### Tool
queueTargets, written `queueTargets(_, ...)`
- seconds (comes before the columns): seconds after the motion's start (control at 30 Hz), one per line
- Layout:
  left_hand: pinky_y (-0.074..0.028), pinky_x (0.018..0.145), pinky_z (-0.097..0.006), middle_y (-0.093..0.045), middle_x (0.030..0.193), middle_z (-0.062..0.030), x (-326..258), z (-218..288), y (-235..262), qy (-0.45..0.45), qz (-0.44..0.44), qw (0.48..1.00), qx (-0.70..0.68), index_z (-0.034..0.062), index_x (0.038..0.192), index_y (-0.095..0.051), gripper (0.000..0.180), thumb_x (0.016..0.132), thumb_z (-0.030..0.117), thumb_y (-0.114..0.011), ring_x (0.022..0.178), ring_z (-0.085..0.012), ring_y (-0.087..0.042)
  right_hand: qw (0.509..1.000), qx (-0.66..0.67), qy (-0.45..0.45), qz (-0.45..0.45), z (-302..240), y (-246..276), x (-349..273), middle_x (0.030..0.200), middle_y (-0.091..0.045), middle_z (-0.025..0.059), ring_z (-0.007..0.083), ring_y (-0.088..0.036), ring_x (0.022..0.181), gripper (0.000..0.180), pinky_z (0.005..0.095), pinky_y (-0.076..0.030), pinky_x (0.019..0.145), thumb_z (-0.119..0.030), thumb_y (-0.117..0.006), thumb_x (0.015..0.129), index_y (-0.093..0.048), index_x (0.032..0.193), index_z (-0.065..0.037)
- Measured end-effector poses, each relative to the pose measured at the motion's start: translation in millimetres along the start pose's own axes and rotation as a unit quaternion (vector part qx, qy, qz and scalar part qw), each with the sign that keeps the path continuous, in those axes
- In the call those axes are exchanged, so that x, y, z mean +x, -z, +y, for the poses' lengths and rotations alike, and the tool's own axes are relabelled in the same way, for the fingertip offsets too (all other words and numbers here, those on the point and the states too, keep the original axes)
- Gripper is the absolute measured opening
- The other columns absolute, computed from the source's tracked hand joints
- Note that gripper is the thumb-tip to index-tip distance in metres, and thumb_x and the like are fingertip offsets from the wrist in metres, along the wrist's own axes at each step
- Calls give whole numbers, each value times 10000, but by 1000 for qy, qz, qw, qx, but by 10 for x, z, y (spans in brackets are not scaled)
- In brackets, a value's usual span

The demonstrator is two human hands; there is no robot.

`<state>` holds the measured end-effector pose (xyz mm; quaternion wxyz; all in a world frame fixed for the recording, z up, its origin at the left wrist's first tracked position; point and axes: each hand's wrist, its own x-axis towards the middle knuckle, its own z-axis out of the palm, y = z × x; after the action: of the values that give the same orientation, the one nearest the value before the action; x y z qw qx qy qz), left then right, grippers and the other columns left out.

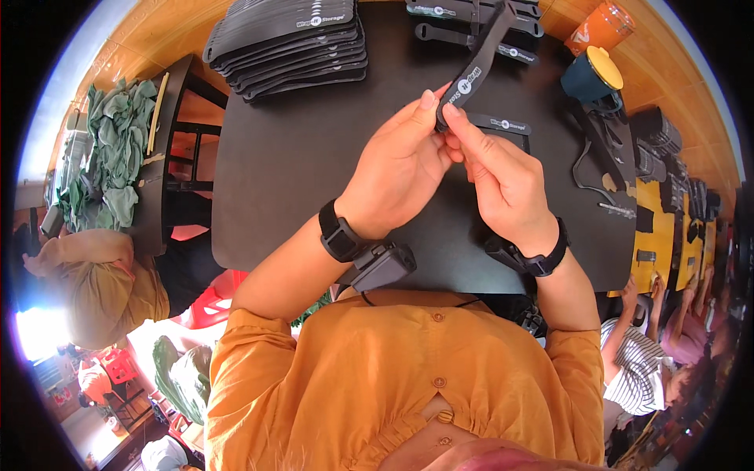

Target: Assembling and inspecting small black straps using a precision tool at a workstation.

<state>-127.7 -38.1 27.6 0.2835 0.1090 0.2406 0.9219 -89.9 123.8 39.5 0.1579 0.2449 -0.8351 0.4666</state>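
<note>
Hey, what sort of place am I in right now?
Likely a workshop of some kind: your left hand and right hand hold a black strap, a tall stack of flat black pieces stands on the dark table, and other people are at yellow-topped tables to the right.

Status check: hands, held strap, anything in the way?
Left hand and right hand both gripping black strap. Held near one end, other end pointing away. Second strap lying just beyond right hand; no obstruction visible.

Bright overall; white glare burns out the near left; fisheye edges bend; near-right rim dim, probably soft.
</note>
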Motion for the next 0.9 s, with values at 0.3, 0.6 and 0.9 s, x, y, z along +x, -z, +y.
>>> queueTargets(0.3, -434, 837, -309, -559, 933, -4, -21, 60, -37, 18, -5, 1000, 2, 70, 1060, -576, 282, 1067, 301, -413, 848, -122, -486, 977, 196, -88, -8, -73, 20, -40, 954, -666, 22, 62, -497, 648, 391, 197, -424, 571, -7, -488, 1004, -546, 1387, -64)
queueTargets(0.6, -454, 727, -259, -561, 946, -28, -105, 39, -91, -156, 35, 837, 523, -38, 1358, -486, 417, 1052, 244, -462, 785, -111, -516, 945, 294, -131, -50, -81, 109, -67, 900, -620, -1, 67, -449, 633, 433, 204, -414, 572, 24, -457, 997, -515, 1416, -71)
queueTargets(0.9, -465, 691, -243, -554, 918, -27, -167, 11, -148, -178, -38, 887, 425, -35, 1400, -455, 441, 1047, 229, -480, 750, -97, -520, 978, 200, -31, -46, -153, 174, -42, 840, -634, 66, 126, -555, 647, 511, 243, -472, 609, 116, -498, 900, -552, 1380, -50)
